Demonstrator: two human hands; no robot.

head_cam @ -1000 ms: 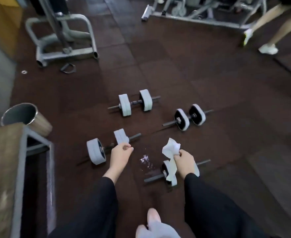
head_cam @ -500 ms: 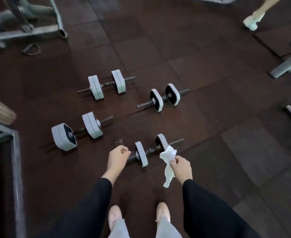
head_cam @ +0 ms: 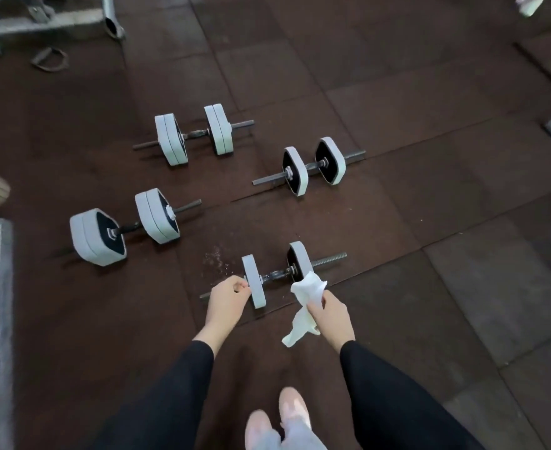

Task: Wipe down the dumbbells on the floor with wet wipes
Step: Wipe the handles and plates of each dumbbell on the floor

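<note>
The nearest dumbbell [head_cam: 275, 274] lies on the floor [head_cam: 430, 190] just ahead of the feet, three more beyond it. The right hand [head_cam: 332, 315] grips a crumpled wet wipe [head_cam: 306, 297] beside its right plate; the left hand [head_cam: 227, 295], fingers curled and empty, sits against the left plate. Judged step: starting this dumbbell; next, press the wipe onto plate or bar and rub
</note>
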